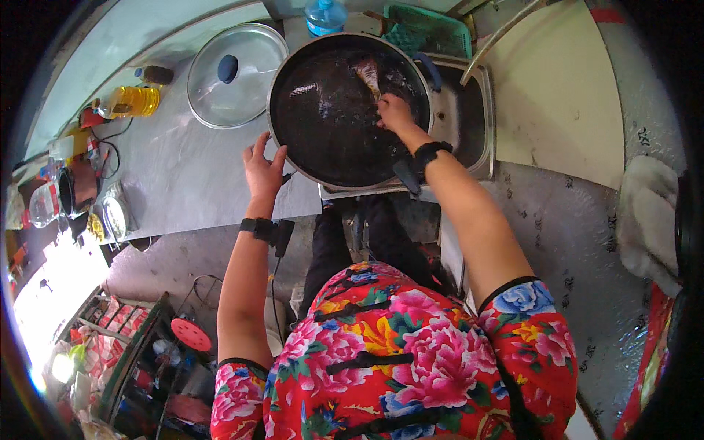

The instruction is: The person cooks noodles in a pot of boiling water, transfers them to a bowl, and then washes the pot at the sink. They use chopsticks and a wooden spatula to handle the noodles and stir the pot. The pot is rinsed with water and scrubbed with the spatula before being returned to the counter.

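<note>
A large round dark pan (330, 148) with a metal rim rests over the sink (484, 132). My right hand (395, 113) is inside it, fingers closed on the lower end of a brush-like tool (367, 76) whose exact kind I cannot tell. Water seems to glisten on the pan's bottom. My left hand (264, 165) is at the pan's left rim, fingers apart, fingertips at or near the edge. A dark blue side handle (431, 71) shows at the pan's upper right. Left of the pan lies a glass lid (237, 91) with a dark blue knob.
A blue-tinted plastic bottle (325, 19) and a green plastic basket (440, 27) stand behind the pan. A hose (495, 36) reaches over the sink. Left on the counter (181, 181) are an oil bottle (137, 101) and jars. A cloth (649, 214) lies far right.
</note>
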Demonstrator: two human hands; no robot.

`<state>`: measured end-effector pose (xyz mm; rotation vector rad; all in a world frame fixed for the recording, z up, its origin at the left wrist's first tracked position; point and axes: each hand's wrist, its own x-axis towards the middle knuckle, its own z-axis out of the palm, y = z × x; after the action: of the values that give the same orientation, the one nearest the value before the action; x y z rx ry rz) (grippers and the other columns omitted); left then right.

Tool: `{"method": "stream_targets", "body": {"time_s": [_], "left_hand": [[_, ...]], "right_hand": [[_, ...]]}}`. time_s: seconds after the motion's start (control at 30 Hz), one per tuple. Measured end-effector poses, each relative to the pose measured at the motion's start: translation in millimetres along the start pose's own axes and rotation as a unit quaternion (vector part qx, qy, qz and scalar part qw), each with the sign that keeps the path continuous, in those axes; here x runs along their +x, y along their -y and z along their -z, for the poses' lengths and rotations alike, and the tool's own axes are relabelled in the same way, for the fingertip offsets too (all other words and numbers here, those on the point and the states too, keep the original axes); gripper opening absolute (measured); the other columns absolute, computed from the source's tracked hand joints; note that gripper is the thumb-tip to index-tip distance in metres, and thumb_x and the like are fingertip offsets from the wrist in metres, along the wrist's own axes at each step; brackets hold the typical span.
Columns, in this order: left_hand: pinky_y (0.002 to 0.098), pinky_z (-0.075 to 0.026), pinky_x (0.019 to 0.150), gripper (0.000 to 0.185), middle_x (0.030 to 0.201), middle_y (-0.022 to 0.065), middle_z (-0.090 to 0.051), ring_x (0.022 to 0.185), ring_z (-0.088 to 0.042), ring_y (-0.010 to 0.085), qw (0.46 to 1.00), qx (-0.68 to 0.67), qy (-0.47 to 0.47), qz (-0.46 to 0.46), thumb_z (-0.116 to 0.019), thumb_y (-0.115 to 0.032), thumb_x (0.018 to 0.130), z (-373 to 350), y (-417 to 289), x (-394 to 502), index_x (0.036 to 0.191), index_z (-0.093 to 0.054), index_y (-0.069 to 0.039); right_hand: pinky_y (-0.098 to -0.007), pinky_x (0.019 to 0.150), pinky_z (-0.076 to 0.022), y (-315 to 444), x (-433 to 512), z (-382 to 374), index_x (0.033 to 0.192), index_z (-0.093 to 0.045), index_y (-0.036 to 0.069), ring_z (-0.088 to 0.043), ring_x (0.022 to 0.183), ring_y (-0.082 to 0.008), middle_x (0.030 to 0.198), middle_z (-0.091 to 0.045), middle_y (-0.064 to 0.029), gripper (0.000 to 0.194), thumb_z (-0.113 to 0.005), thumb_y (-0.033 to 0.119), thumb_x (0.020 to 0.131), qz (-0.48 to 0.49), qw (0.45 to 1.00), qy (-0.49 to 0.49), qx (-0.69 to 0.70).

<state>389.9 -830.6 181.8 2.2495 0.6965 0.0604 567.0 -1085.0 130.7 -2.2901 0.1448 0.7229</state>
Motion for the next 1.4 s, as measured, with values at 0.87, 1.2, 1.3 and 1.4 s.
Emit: {"method": "stream_targets", "body": {"time_s": [0.87, 1.2, 1.3, 1.4], "left_hand": [[0.0209, -0.030, 0.039, 0.032, 0.058, -0.0017, -0.042, 0.045, -0.036, 0.0063, 0.858, -0.442, -0.084, 0.248, -0.043, -0.033, 0.090, -24, 19, 1, 0.076, -0.047, -0.004], [0.0209, -0.028, 0.038, 0.036, 0.058, -0.0024, -0.042, 0.044, -0.036, 0.0063, 0.885, -0.420, -0.042, 0.196, -0.042, -0.037, 0.090, -2, 18, 12, 0.077, -0.049, -0.004], [0.0211, -0.028, 0.038, 0.036, 0.057, -0.0025, -0.042, 0.044, -0.036, 0.0066, 0.880, -0.431, -0.037, 0.198, -0.042, -0.038, 0.090, 2, 11, 14, 0.076, -0.049, -0.005], [0.0206, -0.028, 0.039, 0.036, 0.058, -0.0023, -0.042, 0.044, -0.036, 0.0066, 0.877, -0.443, -0.019, 0.187, -0.041, -0.038, 0.090, 4, 5, 14, 0.076, -0.048, -0.005]], "right_hand": [[-0.0380, 0.077, -0.0411, -59, 88, 133, 0.110, -0.051, 0.001, -0.055, 0.089, -0.0332, 0.097, -0.059, -0.0180, 0.040, -0.044, 0.033, 0.088, 0.116, 0.977, -0.069, -0.163], [-0.0372, 0.063, -0.0433, -68, 3, 153, 0.103, -0.054, 0.001, -0.058, 0.069, -0.0263, 0.076, -0.058, -0.0127, 0.036, -0.050, 0.032, 0.085, 0.136, 0.983, -0.123, -0.016], [-0.0317, 0.057, -0.0430, -59, -29, 169, 0.100, -0.054, 0.000, -0.057, 0.061, -0.0144, 0.073, -0.053, -0.0049, 0.028, -0.051, 0.024, 0.086, 0.121, 0.983, -0.089, 0.106], [-0.0310, 0.058, -0.0429, -51, -53, 182, 0.100, -0.054, 0.000, -0.056, 0.060, -0.0153, 0.077, -0.055, -0.0058, 0.029, -0.050, 0.026, 0.086, 0.141, 0.975, -0.147, 0.087]]}}
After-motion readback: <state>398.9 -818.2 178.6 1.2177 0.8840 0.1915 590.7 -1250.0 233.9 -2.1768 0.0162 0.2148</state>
